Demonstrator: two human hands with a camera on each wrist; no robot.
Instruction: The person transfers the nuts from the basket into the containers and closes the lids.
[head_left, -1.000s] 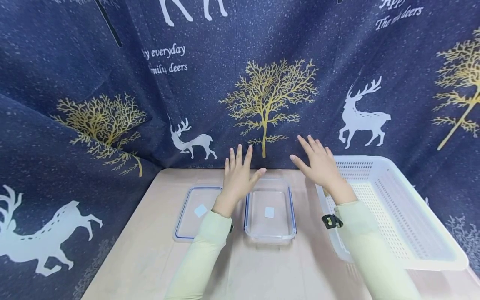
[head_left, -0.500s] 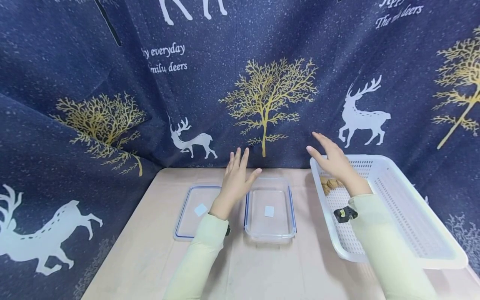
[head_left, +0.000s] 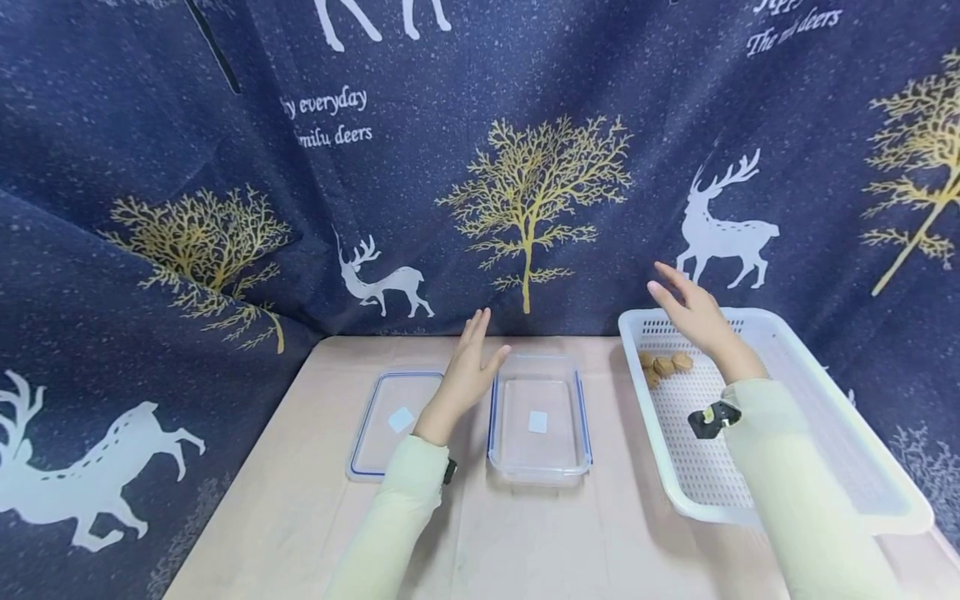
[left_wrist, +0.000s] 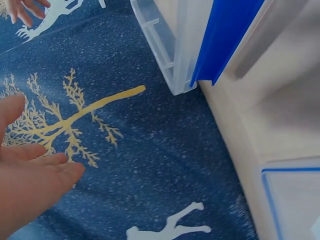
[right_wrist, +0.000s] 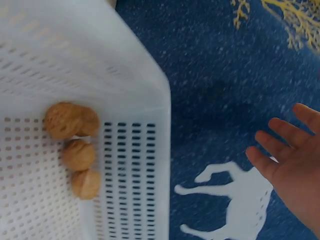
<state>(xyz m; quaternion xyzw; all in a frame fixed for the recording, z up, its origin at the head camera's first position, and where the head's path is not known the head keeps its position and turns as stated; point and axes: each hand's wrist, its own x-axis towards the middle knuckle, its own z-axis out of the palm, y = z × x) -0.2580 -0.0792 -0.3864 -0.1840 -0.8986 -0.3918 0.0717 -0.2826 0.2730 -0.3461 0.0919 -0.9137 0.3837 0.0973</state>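
Note:
My left hand (head_left: 463,377) hovers between a clear lid (head_left: 367,433) with a blue seal and a clear plastic box (head_left: 537,454) with blue side clips. Its fingers are straight and it holds nothing. Over the far end of a white perforated basket (head_left: 678,492), my right hand (head_left: 701,318) is raised with fingers extended, also holding nothing. Several walnuts (right_wrist: 79,155) lie together in the basket's far left corner. The right wrist view shows the right hand's fingers spread, apart from the basket wall.
A light cloth-covered table (head_left: 300,508) carries the lid, box and basket side by side. Behind it hangs a dark blue curtain (head_left: 420,192) printed with deer and trees. Small pale labels lie on the lid and inside the box.
My right hand has moved right over the basket, uncovering the walnuts in the head view. The left hand has turned slightly and shifted a little down and left.

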